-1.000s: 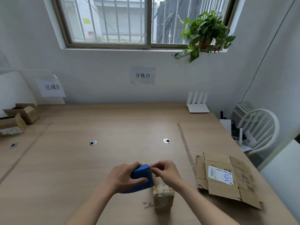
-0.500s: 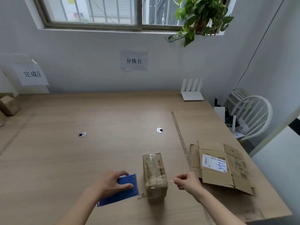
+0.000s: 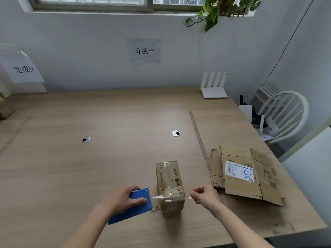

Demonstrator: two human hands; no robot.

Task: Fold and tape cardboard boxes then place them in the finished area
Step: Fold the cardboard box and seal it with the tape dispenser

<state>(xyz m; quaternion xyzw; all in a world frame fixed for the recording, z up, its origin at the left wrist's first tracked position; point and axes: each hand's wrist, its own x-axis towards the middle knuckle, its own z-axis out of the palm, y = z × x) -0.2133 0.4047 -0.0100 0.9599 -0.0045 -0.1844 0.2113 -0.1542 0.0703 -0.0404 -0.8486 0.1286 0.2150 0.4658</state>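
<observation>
Head view, looking down on a wooden bench [image 3: 111, 158] set against a pale wall; small folded cardboard box [image 3: 169, 185] stands near the front edge, a little right of centre, long axis running front to back, top and near end covered in clear tape; left hand [image 3: 123, 198] lies on a blue tape dispenser [image 3: 132, 205] just left of the box, fingers curled over its top, thumb along the near side; dispenser rests on the bench, its cutter end toward the box; a strip of clear tape [image 3: 162, 197] runs from the cutter end onto the near end of the box; right hand [image 3: 205, 195] held just right of the box, apart from it, thumb and forefinger pinching a small bit of tape, other fingers curled in; whether that bit joins the strip across the box cannot be told.

Flattened cardboard box [image 3: 245, 174] lies toward the right edge, flaps spread, a white shipping label [image 3: 239, 170] with blue handwriting face up; long strip of tape [image 3: 199, 142] stuck on the bench runs from mid-bench toward the front, between the two boxes; two round cable holes [image 3: 86, 139] [image 3: 176, 133] mid-bench; white router [image 3: 214, 85] at the back right corner; paper sign [image 3: 144, 51] on the wall reads 分拣台; second sign [image 3: 24, 68] at far left reads 完成区; brown cardboard [image 3: 5, 109] partly visible at the left edge below it; white chair [image 3: 284, 115] beyond the right edge; leafy plant [image 3: 220, 9] on the window sill.
</observation>
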